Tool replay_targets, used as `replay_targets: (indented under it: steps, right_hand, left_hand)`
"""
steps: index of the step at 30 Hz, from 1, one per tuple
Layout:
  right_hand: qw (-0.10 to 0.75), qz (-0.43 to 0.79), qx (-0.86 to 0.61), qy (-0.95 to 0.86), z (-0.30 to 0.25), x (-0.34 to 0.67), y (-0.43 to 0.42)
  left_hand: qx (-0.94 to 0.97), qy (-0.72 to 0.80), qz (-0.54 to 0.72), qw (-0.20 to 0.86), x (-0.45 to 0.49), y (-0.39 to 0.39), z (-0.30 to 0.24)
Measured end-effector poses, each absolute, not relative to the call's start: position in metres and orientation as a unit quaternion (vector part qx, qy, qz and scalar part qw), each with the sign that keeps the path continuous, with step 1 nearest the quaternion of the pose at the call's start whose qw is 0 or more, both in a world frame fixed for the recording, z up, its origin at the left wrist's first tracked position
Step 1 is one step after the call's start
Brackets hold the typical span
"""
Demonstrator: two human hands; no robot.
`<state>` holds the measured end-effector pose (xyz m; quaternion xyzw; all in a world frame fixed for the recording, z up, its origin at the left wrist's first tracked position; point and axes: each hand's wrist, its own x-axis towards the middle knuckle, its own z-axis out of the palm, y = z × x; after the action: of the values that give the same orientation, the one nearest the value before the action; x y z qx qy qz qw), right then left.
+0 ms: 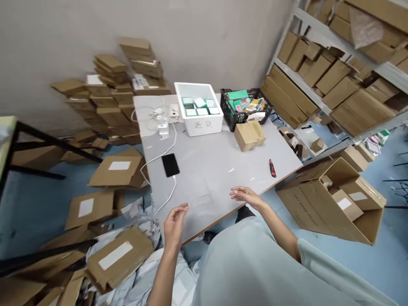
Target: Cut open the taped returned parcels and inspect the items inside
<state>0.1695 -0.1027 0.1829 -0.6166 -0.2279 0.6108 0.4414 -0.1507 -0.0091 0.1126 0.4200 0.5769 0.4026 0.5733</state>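
Observation:
My left hand point(174, 224) hovers at the near edge of the grey table point(210, 170), fingers loosely curled and apart, holding nothing. My right hand point(245, 196) reaches over the same edge a little to the right, fingers stretched out, empty. A black phone point(170, 165) on a white cable lies beyond my left hand. A red and black utility knife point(273, 168) lies beyond my right hand. Further back sit a small brown cardboard box point(249, 135), a white foam box point(199, 108) with green packets, and a black crate point(245, 106) of colourful items.
Flattened and labelled cardboard boxes point(114, 170) litter the blue floor at left and stack against the wall. A large open carton point(338, 199) with smaller boxes lies at right. Metal shelving point(334, 72) packed with cartons fills the right side. A dark table frame point(38, 144) stands at left.

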Motion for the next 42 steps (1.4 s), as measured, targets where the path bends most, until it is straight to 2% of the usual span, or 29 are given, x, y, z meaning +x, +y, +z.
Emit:
replay_targets:
  steps: [4,9,16,19,23,27,35,42]
  right_hand:
    - [0.470,0.576,-0.633,-0.216,0.180,0.240,-0.127]
    - [0.481,0.544,-0.645,-0.238,0.145,0.328,-0.106]
    - [0.453,0.485,-0.666,-0.343,0.099,0.439,-0.059]
    - [0.423,0.402,-0.711,-0.392,0.093,0.484,-0.026]
    - [0.380,0.249,-0.754,-0.474,0.088,0.526,0.045]
    - [0.326,0.176,-0.803,-0.467,0.081,0.539,0.115]
    - [0.189,0.195,-0.873,-0.405,0.067,0.537,0.166]
    - [0.141,0.228,-0.897,-0.350,0.074,0.529,0.191]
  left_hand:
    - [0.442,0.560,0.382,0.587,-0.079,0.005,0.132]
    - [0.435,0.570,0.356,0.600,0.026,0.001,0.129]
    - [0.459,0.563,0.285,0.625,0.173,-0.009,0.134]
    - [0.458,0.562,0.289,0.625,0.210,-0.005,0.144]
    - [0.458,0.573,0.292,0.613,0.236,0.001,0.150]
    - [0.471,0.576,0.281,0.607,0.255,0.006,0.149]
    - [0.478,0.549,0.304,0.614,0.277,0.008,0.147]
    - [0.485,0.541,0.287,0.624,0.267,0.009,0.142]
